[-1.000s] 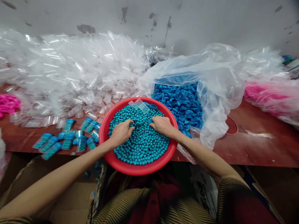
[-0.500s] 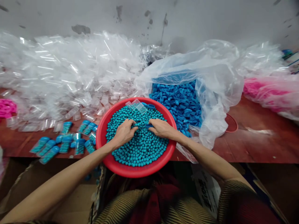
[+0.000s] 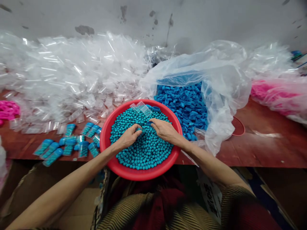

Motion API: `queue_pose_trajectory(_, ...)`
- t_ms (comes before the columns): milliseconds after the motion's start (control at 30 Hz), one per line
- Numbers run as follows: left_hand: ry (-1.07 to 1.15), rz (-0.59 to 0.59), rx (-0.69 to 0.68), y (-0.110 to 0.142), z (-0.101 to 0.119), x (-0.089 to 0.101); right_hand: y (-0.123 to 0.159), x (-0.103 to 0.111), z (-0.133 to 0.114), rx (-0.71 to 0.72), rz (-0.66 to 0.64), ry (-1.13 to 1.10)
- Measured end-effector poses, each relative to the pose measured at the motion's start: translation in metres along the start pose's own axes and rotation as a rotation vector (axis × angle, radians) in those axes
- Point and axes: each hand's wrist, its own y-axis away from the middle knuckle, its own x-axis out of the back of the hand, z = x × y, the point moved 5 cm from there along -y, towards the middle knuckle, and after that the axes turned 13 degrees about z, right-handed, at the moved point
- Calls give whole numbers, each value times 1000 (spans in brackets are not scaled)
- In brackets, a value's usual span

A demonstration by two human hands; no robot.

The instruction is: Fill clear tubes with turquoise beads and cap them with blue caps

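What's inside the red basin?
The red basin holds teal beads, with clear tubes and blue caps on top near the far rim. The beads hide the basin's floor.

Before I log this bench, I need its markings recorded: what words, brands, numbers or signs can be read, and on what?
White sheet or bag below the table: large dark characters, too blurred to read.
Red basin, filled tubes: no lettering visible.

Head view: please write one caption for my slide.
Bare left hand and right hand over small round turquoise beads in a wide red plastic basin, beside blue-capped clear tubes.
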Motion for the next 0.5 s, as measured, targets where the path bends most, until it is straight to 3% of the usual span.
queue_pose_trajectory(133,216,-56,112,9,7,-4,2,-3,-7,48,75,-185)
queue_pose_trajectory(367,464,-33,188,28,18,-9,23,-10,-22,335,280,-302)
queue_pose_trajectory(500,530,-25,172,34,20,-12,25,-9,-15,300,379,-480)
